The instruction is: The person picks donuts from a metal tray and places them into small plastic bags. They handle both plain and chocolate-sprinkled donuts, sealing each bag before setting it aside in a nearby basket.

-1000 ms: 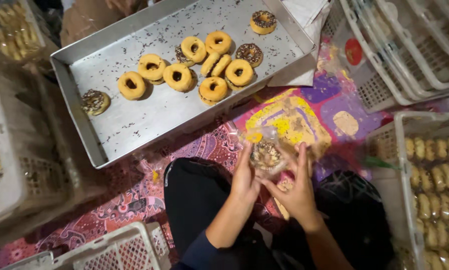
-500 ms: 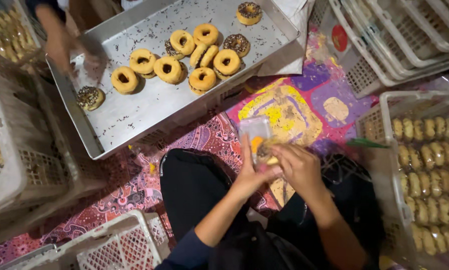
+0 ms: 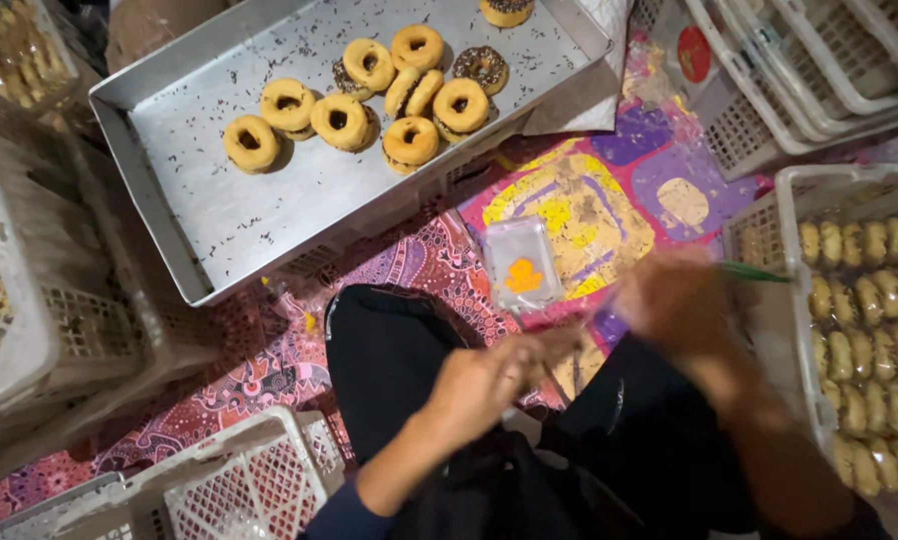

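Below, a clear plastic bag (image 3: 520, 262) with an orange print lies flat; blurred fingers' grip unclear.

Seated, dark-trousered legs folded beneath the view. Left hand (image 3: 481, 380) low at centre, over the lap; fingers curled inward, thumb side up, pointing right toward the other hand. Left forearm bare, running down-left to a dark blue sleeve cuff at the lower edge. Right hand (image 3: 681, 300) higher and further right, badly motion-blurred; finger pose unreadable, cannot tell whether it grips anything. Right forearm bare, slanting down-right out of view. Hands near each other, a small gap between them, not touching. Both wrists roughly straight.
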